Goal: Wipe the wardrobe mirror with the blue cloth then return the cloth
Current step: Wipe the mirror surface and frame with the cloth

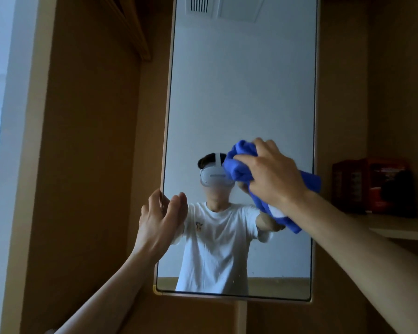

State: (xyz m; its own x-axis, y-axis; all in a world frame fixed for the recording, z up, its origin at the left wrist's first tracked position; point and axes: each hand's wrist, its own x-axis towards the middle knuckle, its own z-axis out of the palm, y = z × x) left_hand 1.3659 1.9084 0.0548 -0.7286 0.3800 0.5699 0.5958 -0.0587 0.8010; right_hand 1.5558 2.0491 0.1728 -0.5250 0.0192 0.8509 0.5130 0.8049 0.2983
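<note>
1. Head view, the only feed I have. The mirror [241, 92] is tall and thin-framed and stands against the brown wardrobe panel [87, 165].
2. My read of the right hand [273, 174]: it is clenched round a wad of the blue cloth [239, 162] and presses it to the glass at mid-height, right of centre. A loose tail of cloth hangs below the wrist, near the mirror's right edge.
3. The left hand [159, 218] grasps the mirror's left edge, low down, with the fingers wrapped round the frame and the thumb on the glass side.
4. Handling, my judgement: the cloth is light, soft and limp. It is best taken bunched in the palm as it is now, and the tail could drag or snag. The glass is rigid, slick and breakable, so I would hold it by the frame edge only and wipe with flat, even pressure.
5. Writing: a dark red box [372, 186] sits on the shelf [401, 227] at right. It seems to carry print, but that is too blurred to read. The reflected white shirt [215, 242] bears a small motif with no legible words. I see no brand anywhere.
</note>
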